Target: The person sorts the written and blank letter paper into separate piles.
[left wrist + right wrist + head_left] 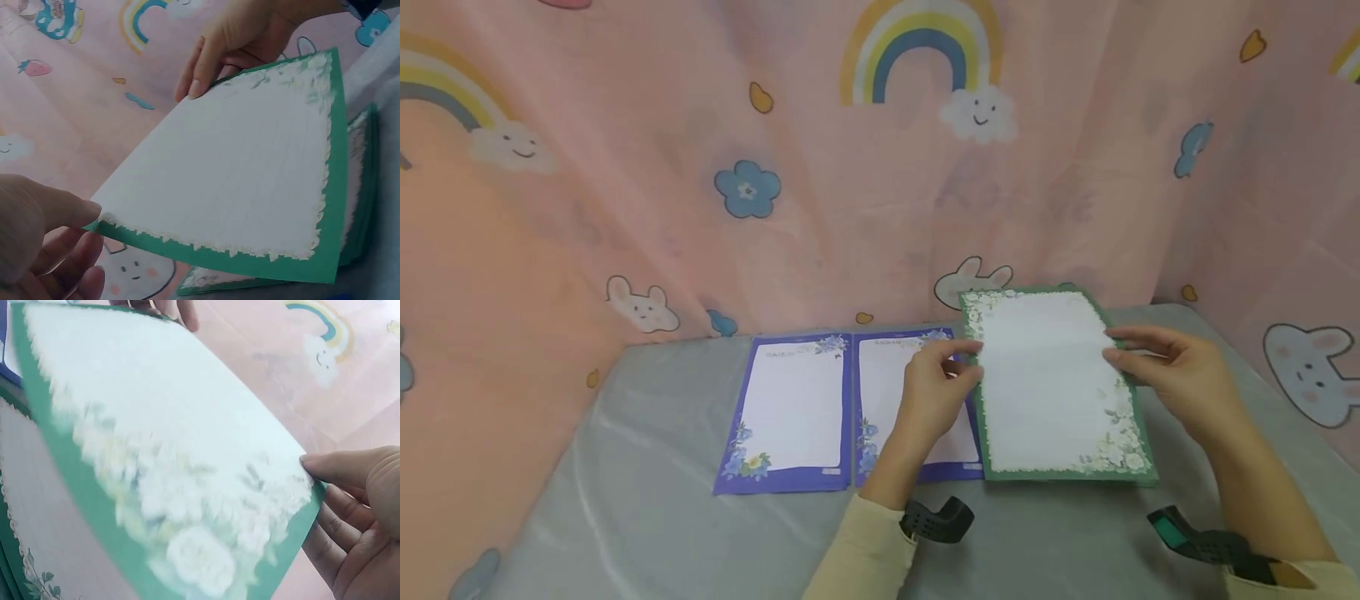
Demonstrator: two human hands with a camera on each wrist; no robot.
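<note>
Both hands hold up one sheet of green-bordered letter paper [1052, 392] with white flowers printed at two corners. My left hand [928, 387] pinches its left edge between thumb and fingers. On the opposite edge my right hand [1180, 375] pinches it the same way. The sheet's underside is hidden. Beneath it, more green-bordered paper [362, 187] lies on the table, also showing as a flowered sheet [44, 506] in the right wrist view.
Two purple-bordered sheets lie side by side to the left, a left one [797, 408] and a partly covered right one [880, 375]. A grey cloth [647, 450] covers the table. A pink printed curtain [820, 217] hangs behind and at the sides.
</note>
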